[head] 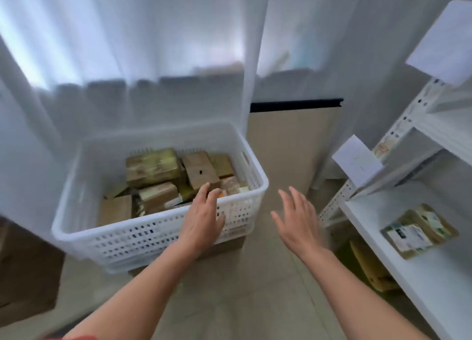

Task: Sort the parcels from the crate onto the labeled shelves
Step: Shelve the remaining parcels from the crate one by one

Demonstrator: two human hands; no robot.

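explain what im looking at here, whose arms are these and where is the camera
The camera sits on a person's head, looking forward and down, so the two bare arms are their own. The left hand reaches over the rim of a white plastic crate full of brown parcels; its fingers are spread and nothing is gripped yet. The right hand hangs open and empty beside the crate. On the right stands a white shelf unit with paper labels, and one parcel already lies on a shelf.

shelf labels (pixel 357 161) blurred, unreadable
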